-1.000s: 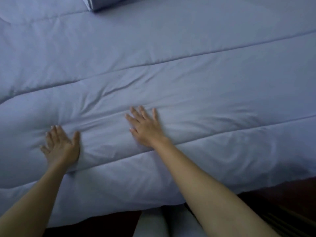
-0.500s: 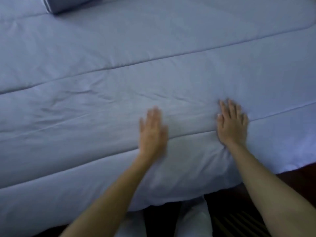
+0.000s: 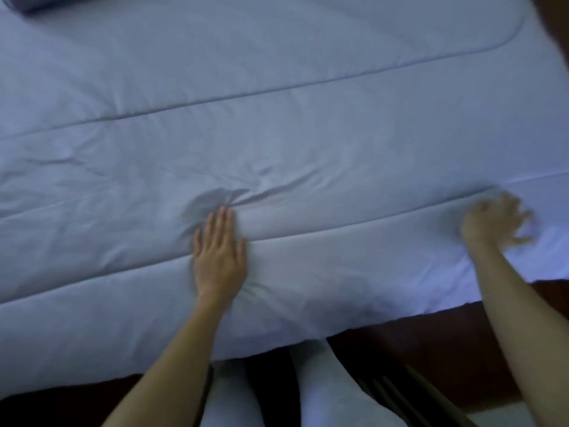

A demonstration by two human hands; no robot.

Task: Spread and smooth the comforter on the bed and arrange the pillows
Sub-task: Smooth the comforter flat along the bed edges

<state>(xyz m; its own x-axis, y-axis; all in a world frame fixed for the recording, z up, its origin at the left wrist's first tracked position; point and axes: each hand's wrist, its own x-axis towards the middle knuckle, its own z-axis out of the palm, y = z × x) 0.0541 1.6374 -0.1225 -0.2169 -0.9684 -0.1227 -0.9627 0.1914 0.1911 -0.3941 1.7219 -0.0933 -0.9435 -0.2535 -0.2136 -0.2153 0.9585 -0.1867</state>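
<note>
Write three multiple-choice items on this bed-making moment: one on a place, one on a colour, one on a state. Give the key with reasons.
1. Where do the wrinkles bunch most on the comforter?
A. at the left hand's fingertips
B. beside the pillow
C. at the far right corner

2. What colour is the comforter?
A. dark red
B. pale blue
C. green

3. How does the left hand lie?
A. curled in a fist
B. lifted clear
C. flat, palm down

Key: 1 A, creases fan out from its fingertips; 2 B, pale blue all over; 3 C, fingers straight, pressed on the cloth. The right hand is blurred, and only a pillow corner shows at top left.
</note>
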